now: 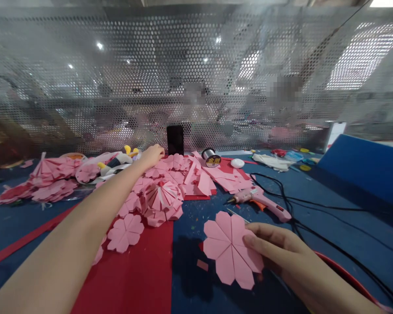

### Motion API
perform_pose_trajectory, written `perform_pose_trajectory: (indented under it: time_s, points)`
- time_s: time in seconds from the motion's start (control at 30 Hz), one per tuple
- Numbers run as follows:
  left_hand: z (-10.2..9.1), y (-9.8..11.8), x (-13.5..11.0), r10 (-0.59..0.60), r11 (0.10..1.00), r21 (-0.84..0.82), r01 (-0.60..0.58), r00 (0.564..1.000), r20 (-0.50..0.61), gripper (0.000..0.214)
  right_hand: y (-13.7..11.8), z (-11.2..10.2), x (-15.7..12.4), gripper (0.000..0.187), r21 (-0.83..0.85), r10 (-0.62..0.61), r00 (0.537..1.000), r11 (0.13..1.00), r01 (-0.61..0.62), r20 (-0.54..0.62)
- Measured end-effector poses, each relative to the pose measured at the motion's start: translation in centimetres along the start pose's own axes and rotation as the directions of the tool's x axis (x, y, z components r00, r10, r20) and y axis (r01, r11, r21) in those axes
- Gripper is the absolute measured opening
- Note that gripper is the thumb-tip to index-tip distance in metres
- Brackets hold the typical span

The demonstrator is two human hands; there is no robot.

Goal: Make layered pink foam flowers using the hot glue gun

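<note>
My right hand (281, 250) holds a flat pink paper flower (227, 247) by its right edge, thumb on top, just above the blue table near the front. My left arm stretches far forward. My left hand (152, 155) rests with curled fingers on the heap of pink folded flowers (160, 194) at the back of the table, next to a black phone (175, 139). What its fingers grip is hidden. A pink glue gun (260, 201) lies just beyond the held flower.
A red sheet (140, 270) covers the table's front middle. More pink paper pieces (49, 181) lie at the left. A thread spool (211, 158), a black cable (301, 209), a blue box (367, 168) and a perforated metal screen (196, 78) surround the work area.
</note>
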State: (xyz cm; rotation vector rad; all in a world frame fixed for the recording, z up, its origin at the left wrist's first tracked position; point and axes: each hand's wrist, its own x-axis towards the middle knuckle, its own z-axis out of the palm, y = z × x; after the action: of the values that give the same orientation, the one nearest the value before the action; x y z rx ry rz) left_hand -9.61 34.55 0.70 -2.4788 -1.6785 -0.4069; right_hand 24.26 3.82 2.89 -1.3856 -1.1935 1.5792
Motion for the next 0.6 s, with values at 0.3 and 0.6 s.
perform_pose_trajectory:
  time_s: [0.3, 0.6]
  points:
    - [-1.9, 0.7, -1.0, 0.065, 0.980, -0.188, -0.070, 0.997, -0.037, 0.034, 0.3, -0.2, 0.4, 0.037, 0.035, 0.002, 1.000, 0.999, -0.002, -0.002]
    - [-3.1, 2.8, -3.2, 0.056, 0.949, -0.306, -0.074, 0.996, -0.067, 0.028, 0.7, -0.5, 0.6, 0.032, 0.074, -0.014, 0.998, 0.997, 0.009, 0.060]
